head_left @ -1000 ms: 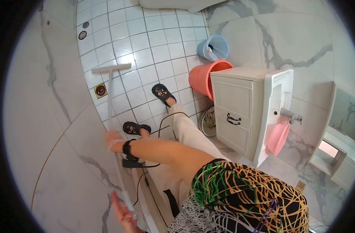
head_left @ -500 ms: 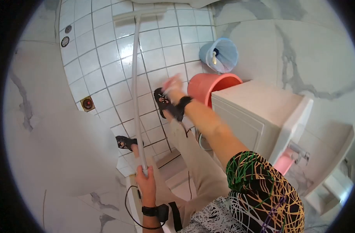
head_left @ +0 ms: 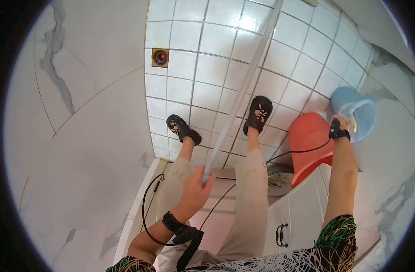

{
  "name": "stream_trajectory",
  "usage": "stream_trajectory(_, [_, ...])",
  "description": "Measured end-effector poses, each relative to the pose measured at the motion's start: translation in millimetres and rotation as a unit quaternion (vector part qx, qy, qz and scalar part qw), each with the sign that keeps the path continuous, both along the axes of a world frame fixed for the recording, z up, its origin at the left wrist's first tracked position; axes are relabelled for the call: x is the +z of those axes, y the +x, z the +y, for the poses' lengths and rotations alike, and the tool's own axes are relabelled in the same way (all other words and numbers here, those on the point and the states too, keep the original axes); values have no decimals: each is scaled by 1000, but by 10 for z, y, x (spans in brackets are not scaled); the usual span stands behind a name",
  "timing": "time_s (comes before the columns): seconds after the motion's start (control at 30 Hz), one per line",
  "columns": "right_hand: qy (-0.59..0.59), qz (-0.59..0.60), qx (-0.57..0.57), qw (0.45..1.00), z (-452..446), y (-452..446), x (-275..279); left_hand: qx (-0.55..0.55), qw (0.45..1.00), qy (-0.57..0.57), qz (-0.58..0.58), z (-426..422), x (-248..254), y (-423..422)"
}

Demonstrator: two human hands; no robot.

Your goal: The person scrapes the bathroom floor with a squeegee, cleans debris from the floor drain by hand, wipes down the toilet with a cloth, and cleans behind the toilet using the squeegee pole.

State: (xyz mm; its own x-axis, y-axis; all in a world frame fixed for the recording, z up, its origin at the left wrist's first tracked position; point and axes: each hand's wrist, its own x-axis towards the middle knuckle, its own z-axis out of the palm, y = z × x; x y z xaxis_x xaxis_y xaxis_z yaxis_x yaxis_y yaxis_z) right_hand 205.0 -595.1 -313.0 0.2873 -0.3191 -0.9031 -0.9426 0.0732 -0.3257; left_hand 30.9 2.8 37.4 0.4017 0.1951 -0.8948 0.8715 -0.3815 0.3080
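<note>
My left hand [head_left: 196, 190] is closed around the end of a long white squeegee pole [head_left: 240, 93], which slants up to the right across the tiled floor. Only part of a pale bar [head_left: 311, 2] shows at the top edge. My right hand [head_left: 345, 121] reaches to the rim of a blue bin [head_left: 346, 96] with a clear plastic liner. Its fingers are mostly hidden behind the wrist and a black wrist device, so what they hold cannot be made out. A pale yellowish object [head_left: 353, 123] lies beside it in the bin opening.
A red bucket [head_left: 307, 131] stands beside the blue bin, next to a white cabinet [head_left: 302, 208]. My feet in black clogs [head_left: 258, 113] straddle the pole. Black cables [head_left: 302, 150] run from the wrist devices. A square floor drain [head_left: 160, 57] lies near the left wall.
My right hand has moved from above my foot to the blue bin. The view has shifted, and the pole now leans further right. My left hand keeps its grip.
</note>
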Motion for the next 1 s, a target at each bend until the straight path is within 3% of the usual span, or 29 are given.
stream_trajectory(0.07, [34,-1,6,999,-122,-50,-137,16,999,-31,38,74,-105,54])
stream_trajectory(0.1, [-60,11,27,998,-37,-52,-139,31,998,-38,36,79,-147,63])
stream_trajectory(0.3, [0,-110,46,993,213,-189,48,57,998,-9,-35,58,-258,47])
stream_trajectory(0.37, [105,-97,-142,979,236,-261,-155,52,997,8,-61,79,-285,-47])
stream_trajectory(0.43, [188,-152,-137,961,593,-215,-186,50,996,23,-75,129,-261,-116])
stream_trajectory(0.47, [72,-245,48,966,1026,-185,-40,48,995,28,-81,152,-233,-145])
stream_trajectory(0.5, [-53,-242,234,940,1505,-101,158,55,995,27,-73,187,-199,-154])
stream_trajectory(0.53, [-243,-197,448,837,2043,2,399,62,995,27,-67,231,-173,-156])
stream_trajectory(0.57, [-393,-155,563,710,2605,112,658,71,995,27,-62,278,-155,-162])
stream_trajectory(0.63, [-327,-154,514,778,2982,256,526,102,991,35,-78,388,-138,-191])
stream_trajectory(0.67, [-268,-103,331,899,3113,398,247,115,989,36,-86,452,-153,-215])
stream_trajectory(0.73, [-153,-38,140,978,4056,626,922,129,980,50,-141,585,-226,-307])
stream_trajectory(0.8, [-172,-183,459,852,4036,606,452,131,973,66,-177,716,-316,-361])
stream_trajectory(0.87, [-50,-237,422,873,4249,547,385,145,971,55,-184,810,-389,-356])
stream_trajectory(0.9, [77,-213,224,948,4586,490,589,167,969,36,-180,854,-425,-359])
stream_trajectory(0.93, [199,-176,12,964,4788,428,737,217,962,-13,-164,861,-459,-361])
stream_trajectory(1.0, [210,-148,-28,966,4783,51,700,298,938,-131,-123,941,-491,-367])
